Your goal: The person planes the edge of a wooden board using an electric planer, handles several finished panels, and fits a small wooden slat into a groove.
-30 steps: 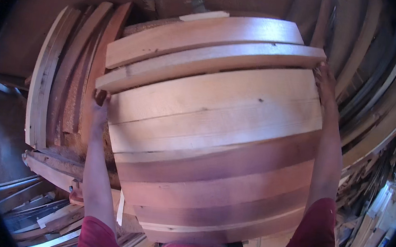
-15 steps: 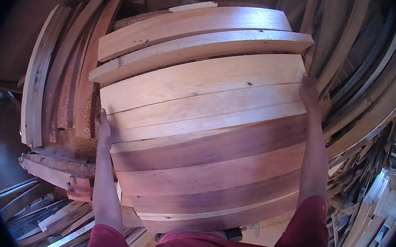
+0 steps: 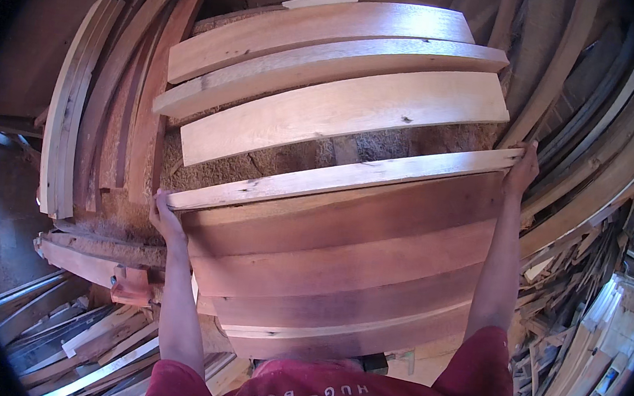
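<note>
Both of my hands grip a pale wooden board (image 3: 349, 178) by its ends, and a narrow face of it shows. My left hand (image 3: 167, 219) is closed round the left end. My right hand (image 3: 522, 171) is closed round the right end. Right behind the near side of this board lie several reddish-brown boards (image 3: 343, 249) side by side, reaching toward my body. Across a gap on the far side rests a wide pale board (image 3: 354, 118) with a small knot.
Two more pale boards, one a narrow plank (image 3: 343, 68), lie farther back. Sawdust (image 3: 236, 172) covers the surface in the gap. Upright-looking lengths of timber (image 3: 152, 101) stand at left, with long curved planks (image 3: 560, 91) at right. Scrap wood (image 3: 93, 344) lies lower left.
The held board has come away from the wide pale board, opening a sawdust-covered gap. Both hands have shifted slightly and now grip its ends, and it shows a narrower face.
</note>
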A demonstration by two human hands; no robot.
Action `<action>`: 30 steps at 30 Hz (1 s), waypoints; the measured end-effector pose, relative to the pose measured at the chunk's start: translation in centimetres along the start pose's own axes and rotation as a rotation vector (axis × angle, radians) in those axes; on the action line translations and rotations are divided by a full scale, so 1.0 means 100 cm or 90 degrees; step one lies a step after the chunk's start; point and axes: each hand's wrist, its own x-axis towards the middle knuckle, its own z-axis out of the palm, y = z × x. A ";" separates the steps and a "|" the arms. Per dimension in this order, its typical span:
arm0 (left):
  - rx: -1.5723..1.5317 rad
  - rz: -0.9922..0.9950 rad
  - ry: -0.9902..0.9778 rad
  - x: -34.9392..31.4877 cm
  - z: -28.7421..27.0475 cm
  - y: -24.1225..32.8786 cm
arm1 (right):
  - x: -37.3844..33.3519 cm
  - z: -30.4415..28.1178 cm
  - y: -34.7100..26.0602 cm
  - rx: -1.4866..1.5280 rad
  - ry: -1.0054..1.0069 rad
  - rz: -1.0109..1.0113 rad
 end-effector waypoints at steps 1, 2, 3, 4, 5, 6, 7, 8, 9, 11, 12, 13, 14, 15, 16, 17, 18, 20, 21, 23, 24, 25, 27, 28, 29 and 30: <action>-0.025 0.009 -0.043 -0.001 -0.003 -0.001 | 0.005 -0.007 0.009 -0.003 0.008 -0.026; -0.026 0.010 -0.039 0.000 -0.010 -0.005 | 0.007 -0.007 0.016 0.000 0.010 -0.050; -0.035 0.036 -0.056 0.000 -0.016 -0.010 | 0.008 -0.009 0.022 0.002 0.007 -0.051; -0.044 0.063 -0.076 0.000 -0.016 -0.007 | 0.008 -0.011 0.025 -0.019 0.023 -0.049; -0.046 0.064 -0.076 -0.001 -0.015 -0.003 | 0.010 -0.015 0.027 -0.041 0.041 -0.048; 0.016 0.059 -0.104 -0.003 -0.013 -0.001 | 0.016 -0.023 0.027 -0.041 0.042 -0.050; 0.079 0.056 -0.131 -0.003 -0.012 0.005 | 0.022 -0.033 0.025 -0.135 -0.019 -0.035; 0.038 -0.022 -0.164 0.008 -0.020 0.002 | 0.024 -0.028 0.012 -0.175 -0.053 -0.029; 0.037 -0.018 -0.160 0.021 -0.028 0.000 | 0.025 -0.027 0.000 -0.218 -0.086 -0.023; -0.177 -0.172 -0.108 0.043 -0.034 0.006 | 0.013 0.003 -0.068 -0.436 -0.128 0.007; -0.144 -0.209 -0.121 0.063 -0.041 -0.002 | 0.009 0.019 -0.095 -0.370 -0.174 -0.050; -0.147 -0.206 -0.121 0.080 -0.041 -0.009 | 0.020 0.027 -0.107 -0.366 -0.172 -0.052; -0.085 -0.215 -0.173 0.096 -0.041 -0.016 | 0.031 0.041 -0.114 -0.441 -0.283 -0.034; -0.021 -0.222 -0.224 0.109 -0.040 -0.023 | 0.037 0.049 -0.121 -0.513 -0.395 -0.017; -0.020 -0.220 -0.225 0.119 -0.032 -0.029 | 0.038 0.052 -0.125 -0.511 -0.395 -0.015; 0.035 -0.249 -0.264 0.125 -0.025 -0.031 | 0.037 0.056 -0.128 -0.463 -0.425 0.029; 0.090 -0.276 -0.300 0.132 -0.023 -0.031 | 0.036 0.062 -0.126 -0.413 -0.457 0.071; 0.154 -0.306 -0.345 0.117 0.018 -0.019 | 0.041 0.052 -0.111 -0.415 -0.460 0.090; 0.221 -0.327 -0.378 0.107 0.034 -0.006 | 0.044 0.048 -0.104 -0.405 -0.472 0.103; 0.197 -0.359 -0.393 0.099 0.049 0.010 | 0.055 0.045 -0.091 -0.461 -0.496 0.126; 0.172 -0.387 -0.408 0.097 0.054 0.011 | 0.059 0.043 -0.084 -0.513 -0.518 0.148; 0.174 -0.389 -0.402 0.102 0.046 0.007 | 0.059 0.049 -0.081 -0.511 -0.525 0.148; 0.204 -0.268 -0.448 0.117 0.024 -0.005 | 0.056 0.060 -0.076 -0.483 -0.527 0.166; 0.205 -0.270 -0.448 0.118 0.022 -0.007 | 0.056 0.061 -0.072 -0.484 -0.528 0.168; 0.213 -0.238 -0.470 0.119 0.018 -0.009 | 0.056 0.062 -0.067 -0.469 -0.510 0.158; 0.222 -0.206 -0.491 0.119 0.013 -0.010 | 0.055 0.063 -0.063 -0.454 -0.493 0.147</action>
